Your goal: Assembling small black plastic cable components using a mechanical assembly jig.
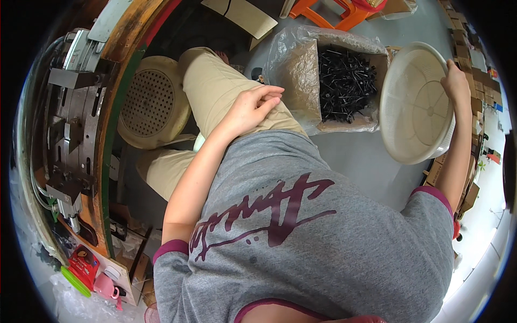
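My right hand (456,83) is closed round the rim of a large, round, off-white plastic basket (412,107). The basket is tipped on its side, its hollow turned to the left, and nothing shows inside it. Just left of it stands a cardboard box (381,81) lined with a clear plastic bag (296,86). Many thin black pieces with small heads, like long screws (346,81), fill the box; their exact kind is hard to make out. My left hand (254,110) lies on my thigh, fingers stretched out and holding nothing.
A workbench with metal fixtures (70,129) runs along the left. Beside my legs is a round stool with a perforated seat (148,102). An orange plastic stool (323,16) stands at the back. Stacked cardboard boxes (476,86) line the right. A pink cup (106,286) sits at lower left.
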A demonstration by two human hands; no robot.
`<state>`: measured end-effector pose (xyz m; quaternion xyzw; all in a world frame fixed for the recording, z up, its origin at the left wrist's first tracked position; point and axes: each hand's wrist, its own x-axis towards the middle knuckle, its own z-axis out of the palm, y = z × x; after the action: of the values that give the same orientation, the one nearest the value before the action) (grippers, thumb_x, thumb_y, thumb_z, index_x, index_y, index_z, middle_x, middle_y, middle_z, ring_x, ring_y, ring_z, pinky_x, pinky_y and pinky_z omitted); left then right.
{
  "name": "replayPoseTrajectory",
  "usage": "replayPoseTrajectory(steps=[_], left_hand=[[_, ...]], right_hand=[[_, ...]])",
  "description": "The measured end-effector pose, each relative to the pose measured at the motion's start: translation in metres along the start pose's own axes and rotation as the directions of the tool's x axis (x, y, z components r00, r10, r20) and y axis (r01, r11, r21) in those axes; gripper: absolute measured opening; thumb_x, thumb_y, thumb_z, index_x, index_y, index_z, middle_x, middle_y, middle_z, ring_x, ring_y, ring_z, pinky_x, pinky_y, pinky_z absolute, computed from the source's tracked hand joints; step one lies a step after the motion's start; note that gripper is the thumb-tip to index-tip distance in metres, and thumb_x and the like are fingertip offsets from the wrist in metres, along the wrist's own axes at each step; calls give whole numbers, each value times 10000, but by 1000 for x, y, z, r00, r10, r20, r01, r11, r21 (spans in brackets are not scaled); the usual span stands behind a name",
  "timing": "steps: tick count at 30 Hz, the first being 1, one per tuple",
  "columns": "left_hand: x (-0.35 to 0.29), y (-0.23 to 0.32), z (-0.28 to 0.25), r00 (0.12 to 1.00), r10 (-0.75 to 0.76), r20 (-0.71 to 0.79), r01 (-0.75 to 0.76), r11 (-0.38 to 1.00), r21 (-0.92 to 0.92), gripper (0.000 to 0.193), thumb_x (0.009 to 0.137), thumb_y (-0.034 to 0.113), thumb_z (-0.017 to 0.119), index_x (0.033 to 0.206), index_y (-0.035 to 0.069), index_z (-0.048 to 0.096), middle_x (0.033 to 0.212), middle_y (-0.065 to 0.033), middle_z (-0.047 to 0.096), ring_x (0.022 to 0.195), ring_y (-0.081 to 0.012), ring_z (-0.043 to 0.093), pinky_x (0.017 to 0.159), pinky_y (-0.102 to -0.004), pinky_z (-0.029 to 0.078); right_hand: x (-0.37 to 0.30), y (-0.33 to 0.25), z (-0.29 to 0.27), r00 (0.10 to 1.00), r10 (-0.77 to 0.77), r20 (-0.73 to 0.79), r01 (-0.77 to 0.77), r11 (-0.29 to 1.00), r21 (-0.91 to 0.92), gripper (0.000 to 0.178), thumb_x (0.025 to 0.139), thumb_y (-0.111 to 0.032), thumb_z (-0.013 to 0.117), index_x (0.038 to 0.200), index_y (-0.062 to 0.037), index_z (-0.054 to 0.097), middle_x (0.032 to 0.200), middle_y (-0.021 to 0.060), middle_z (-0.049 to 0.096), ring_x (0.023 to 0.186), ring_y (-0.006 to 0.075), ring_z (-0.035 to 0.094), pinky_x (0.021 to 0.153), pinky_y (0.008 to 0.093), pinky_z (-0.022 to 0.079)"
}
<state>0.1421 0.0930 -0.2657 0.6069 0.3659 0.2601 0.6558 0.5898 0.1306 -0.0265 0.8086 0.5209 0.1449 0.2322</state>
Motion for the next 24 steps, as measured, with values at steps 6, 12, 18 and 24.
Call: replayPoseTrajectory(steps=[6,12,18,24], left_hand=[[-1,5,-3,999,-20,47,17,997,69,312,996,175,582,1274,37,617,1101,-83,692,979,-136,658,855,-282,526],[-11,22,-15,965,-3,-263,1,1000,-7,470,1011,283,555,1422,69,470,1360,-114,535,1027,-163,628,787,-296,540],[-43,74,-29,894,-198,-402,21,914,-404,685,905,413,647,1408,-9,450,1265,-153,585,994,-168,619,827,-303,519],[-124,61,-60,725,-413,-551,-13,792,-611,492,816,105,662,1259,-71,540,1093,-128,642,970,-179,642,879,-302,524]], right_hand=[[2,26,-33,987,62,-149,-62,998,10,626,817,-125,604,1426,-131,459,1212,239,632,1132,370,618,948,444,494],[33,83,-46,984,-121,-133,179,594,784,581,799,-159,603,1335,45,512,1169,121,626,1017,172,598,905,289,457],[37,-51,-72,854,-519,44,41,151,988,571,650,-102,532,1199,45,587,996,88,613,885,159,558,811,238,435],[89,-226,-71,557,-816,156,84,241,967,506,627,-111,560,1113,10,631,929,107,615,828,188,587,743,278,492]])
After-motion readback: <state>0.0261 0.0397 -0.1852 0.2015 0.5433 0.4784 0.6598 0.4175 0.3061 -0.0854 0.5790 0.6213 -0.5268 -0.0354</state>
